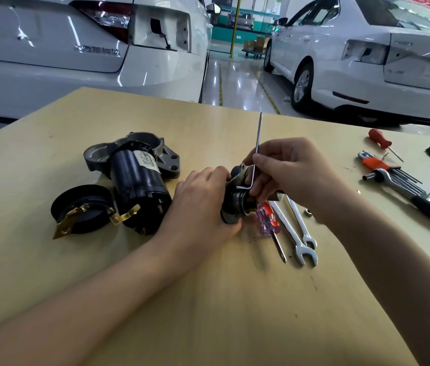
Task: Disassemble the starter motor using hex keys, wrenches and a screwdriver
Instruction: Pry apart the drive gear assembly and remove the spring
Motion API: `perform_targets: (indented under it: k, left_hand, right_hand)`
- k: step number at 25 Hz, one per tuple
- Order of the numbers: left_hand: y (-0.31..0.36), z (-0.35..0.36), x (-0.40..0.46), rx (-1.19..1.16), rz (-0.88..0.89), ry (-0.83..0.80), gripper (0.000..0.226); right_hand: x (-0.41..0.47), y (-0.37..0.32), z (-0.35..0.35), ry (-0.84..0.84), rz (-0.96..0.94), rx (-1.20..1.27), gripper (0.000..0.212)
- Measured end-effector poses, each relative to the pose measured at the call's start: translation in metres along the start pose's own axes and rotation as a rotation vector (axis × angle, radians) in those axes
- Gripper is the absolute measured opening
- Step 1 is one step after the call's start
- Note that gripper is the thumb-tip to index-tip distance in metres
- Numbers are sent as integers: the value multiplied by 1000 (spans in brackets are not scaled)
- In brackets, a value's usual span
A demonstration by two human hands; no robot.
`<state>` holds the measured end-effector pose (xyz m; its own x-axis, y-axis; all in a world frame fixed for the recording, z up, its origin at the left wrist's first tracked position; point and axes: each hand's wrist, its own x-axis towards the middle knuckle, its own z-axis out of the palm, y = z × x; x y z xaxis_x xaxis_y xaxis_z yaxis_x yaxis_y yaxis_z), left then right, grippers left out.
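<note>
Two hands work: left hand (203,199) grips black cylindrical solenoid part (232,204), right hand (290,173) pinches silver L-shaped hex key (256,151); black starter motor body (137,178) at 9 o'clock on counter (208,299).

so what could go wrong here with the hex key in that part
The left hand alone steadies the small motor part on the table, so it could twist when the right hand turns the hex key. The loose nut by the wrenches could get knocked off.
</note>
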<state>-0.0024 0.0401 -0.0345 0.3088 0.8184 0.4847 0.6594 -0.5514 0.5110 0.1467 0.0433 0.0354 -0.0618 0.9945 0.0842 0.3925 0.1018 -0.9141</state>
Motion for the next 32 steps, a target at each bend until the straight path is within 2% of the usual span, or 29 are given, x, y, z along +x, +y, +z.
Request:
perform_targets:
  k: [3, 7, 10, 18, 23, 25, 29, 31, 32]
  left_hand:
    - [0, 0, 0, -8, 1, -1, 42]
    - [-1, 1, 1, -4, -7, -2, 43]
    - [-1, 1, 1, -5, -8, -11, 44]
    - [2, -1, 1, 51, 13, -9, 41]
    - [2, -2, 1, 109, 65, -5, 39]
    - [2, -3, 3, 104, 59, -11, 39]
    - [2, -5, 5, 38, 50, -9, 39]
    - [2, -4, 5, 33, 64, -14, 37]
    - [2, -4, 6, 48, 66, -24, 37]
  right_hand:
    - [-2, 0, 0, 9, 16, 51, 27]
    - [-7, -1, -3, 17, 50, 176, 11]
    - [-9, -2, -3, 40, 43, 174, 6]
    - [-4, -1, 1, 54, -128, -68, 13]
    - [-6, 5, 2, 60, -320, -236, 8]
    - [-8, 2, 4, 81, -491, -421, 8]
    - [-15, -3, 14, -6, -702, -763, 18]
    - [-20, 2, 15, -38, -720, -851, 28]
    - [-22, 5, 12, -3, -730, -835, 33]
